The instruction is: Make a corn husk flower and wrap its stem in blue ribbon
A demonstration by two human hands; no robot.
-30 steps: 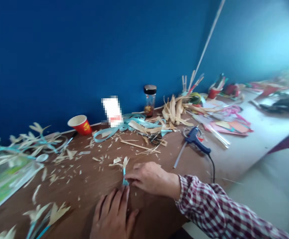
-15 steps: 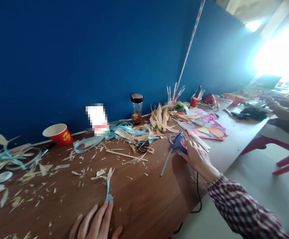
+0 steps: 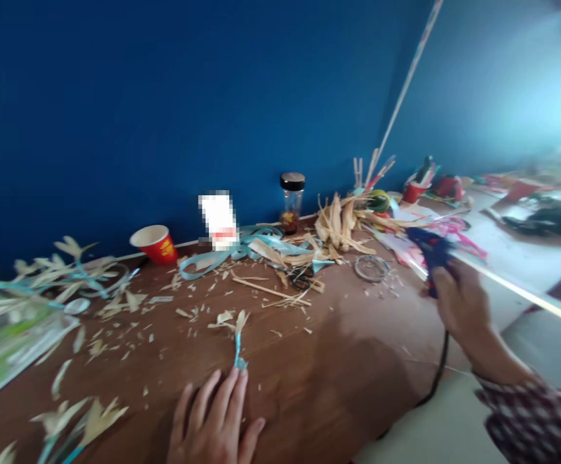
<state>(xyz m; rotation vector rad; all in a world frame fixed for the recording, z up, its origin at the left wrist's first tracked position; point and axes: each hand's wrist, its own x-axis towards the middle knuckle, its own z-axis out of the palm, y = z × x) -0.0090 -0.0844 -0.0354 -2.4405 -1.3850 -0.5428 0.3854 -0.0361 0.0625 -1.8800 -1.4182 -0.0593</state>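
Observation:
My left hand (image 3: 213,422) lies flat on the brown table (image 3: 338,361), fingers stretched out, their tips touching the lower end of a small light-blue ribbon piece with a dried husk tip (image 3: 238,338). My right hand (image 3: 459,303) is raised at the right, closed round the handle of a blue glue gun (image 3: 428,248). The gun is blurred by motion and its black cord (image 3: 438,374) hangs down to the table edge.
A red paper cup (image 3: 157,243), a black-lidded jar (image 3: 291,203), loose blue ribbon (image 3: 242,248), a heap of dried husks (image 3: 343,222), scissors (image 3: 300,278) and a wire ring (image 3: 371,268) lie along the blue wall. Husk-and-ribbon sprigs (image 3: 43,277) sit left. Coloured paper clutters the right.
My right hand left the ribbon piece, took the glue gun from the table and has lifted it up to the right. My left hand stays on the ribbon.

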